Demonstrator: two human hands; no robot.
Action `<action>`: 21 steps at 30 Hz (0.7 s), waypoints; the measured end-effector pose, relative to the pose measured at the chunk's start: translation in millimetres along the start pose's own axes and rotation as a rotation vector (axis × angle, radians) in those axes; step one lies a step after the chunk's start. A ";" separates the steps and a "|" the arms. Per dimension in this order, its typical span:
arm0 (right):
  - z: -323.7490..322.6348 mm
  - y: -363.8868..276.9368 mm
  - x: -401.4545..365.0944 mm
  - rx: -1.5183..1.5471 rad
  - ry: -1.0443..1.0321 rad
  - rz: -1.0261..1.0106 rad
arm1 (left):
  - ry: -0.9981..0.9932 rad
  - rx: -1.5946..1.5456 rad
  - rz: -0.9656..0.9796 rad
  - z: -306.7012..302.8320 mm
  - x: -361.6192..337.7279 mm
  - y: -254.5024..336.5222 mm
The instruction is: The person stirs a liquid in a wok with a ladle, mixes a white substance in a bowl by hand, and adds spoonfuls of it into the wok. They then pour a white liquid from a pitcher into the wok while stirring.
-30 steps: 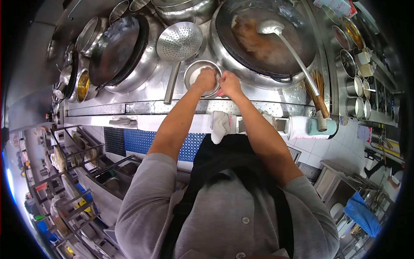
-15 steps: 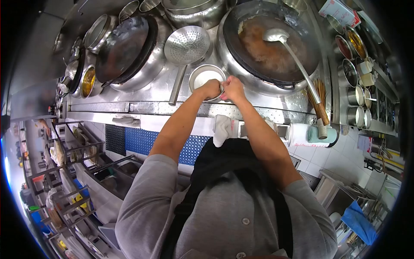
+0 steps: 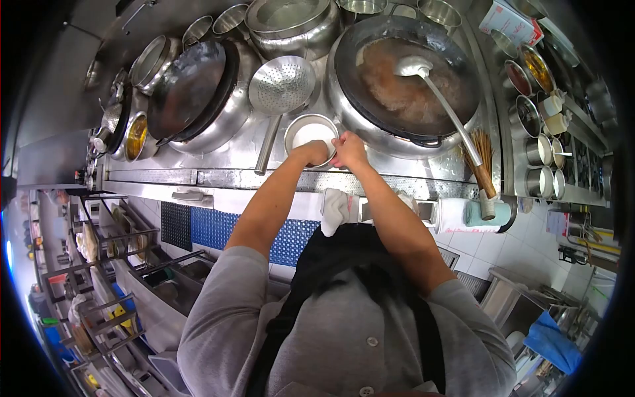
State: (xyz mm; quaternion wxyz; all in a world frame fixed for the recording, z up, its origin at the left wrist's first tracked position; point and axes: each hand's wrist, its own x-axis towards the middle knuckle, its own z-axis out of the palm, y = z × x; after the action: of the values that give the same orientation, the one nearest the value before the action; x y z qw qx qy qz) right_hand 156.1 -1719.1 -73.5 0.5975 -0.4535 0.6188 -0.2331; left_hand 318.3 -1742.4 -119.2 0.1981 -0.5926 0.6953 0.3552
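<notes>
The metal bowl (image 3: 290, 140) is on the steel desk (image 3: 225, 151) in front of us, between the handle of the strainer (image 3: 282, 86) and the wok (image 3: 357, 96) where a ladle (image 3: 454, 118) rests. Being round, the bowl shows us no long axis. Our left hand (image 3: 315, 153) is the nearer: it reaches over the near rim, its fingers down inside by the white contents (image 3: 305, 135); how closed that grip is, or whether it has anything, we cannot tell. Our right hand (image 3: 349, 151) has its grip nearly closed, pinching the bowl's right rim, so from there the bowl lies leftward.
</notes>
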 end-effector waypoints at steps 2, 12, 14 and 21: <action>-6.9 6.6 -1.9 0.041 -0.022 -0.007 | 0.206 -0.070 0.142 3.6 12.3 2.5; -78.0 6.8 -57.2 -0.037 -0.276 -0.213 | 0.216 0.141 -0.208 -17.5 -29.8 11.8; -80.6 -1.0 -58.2 -0.024 -0.345 -0.228 | 0.113 0.102 -0.132 -3.6 -22.8 6.0; -53.7 -83.1 -21.9 -0.153 -0.403 -0.466 | 0.333 -0.137 0.020 3.1 -14.3 11.4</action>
State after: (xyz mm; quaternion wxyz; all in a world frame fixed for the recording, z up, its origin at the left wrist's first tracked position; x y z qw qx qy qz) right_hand 125.8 -1754.2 16.5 0.6028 -0.6637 0.3832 -0.2221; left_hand 310.0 -1729.9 -108.4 0.0360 -0.6483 0.6985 0.3008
